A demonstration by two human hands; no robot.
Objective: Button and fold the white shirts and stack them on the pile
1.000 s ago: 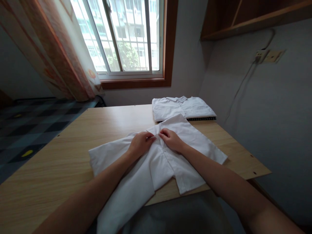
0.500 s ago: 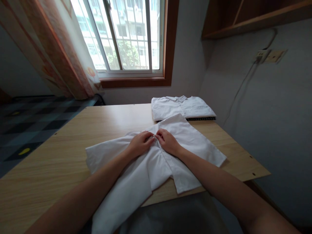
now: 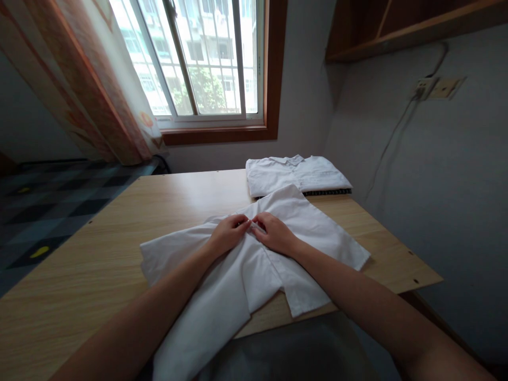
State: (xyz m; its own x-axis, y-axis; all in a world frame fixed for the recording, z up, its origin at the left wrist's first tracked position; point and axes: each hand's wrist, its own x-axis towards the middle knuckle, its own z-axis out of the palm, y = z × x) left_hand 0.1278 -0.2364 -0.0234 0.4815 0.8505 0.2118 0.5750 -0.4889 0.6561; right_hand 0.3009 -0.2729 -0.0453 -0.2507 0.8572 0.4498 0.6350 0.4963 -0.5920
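Note:
A white short-sleeved shirt [image 3: 317,233] lies spread on the wooden table [image 3: 99,248], its hem hanging over the near edge. My left hand [image 3: 228,233] and my right hand [image 3: 273,233] meet at the shirt's front placket near the collar. The fingertips of both hands pinch the fabric there, almost touching each other. What sits between the fingertips is too small to make out.
A second white shirt [image 3: 293,173], folded, rests on a dark spiral-bound pad at the table's far side. Behind are a window [image 3: 206,58] with a patterned curtain [image 3: 79,79], a wall socket with cord [image 3: 423,87] and a wooden shelf [image 3: 397,26] overhead.
My hands have drawn closer together at the placket, the right hand shifting slightly left. The shirt has barely moved.

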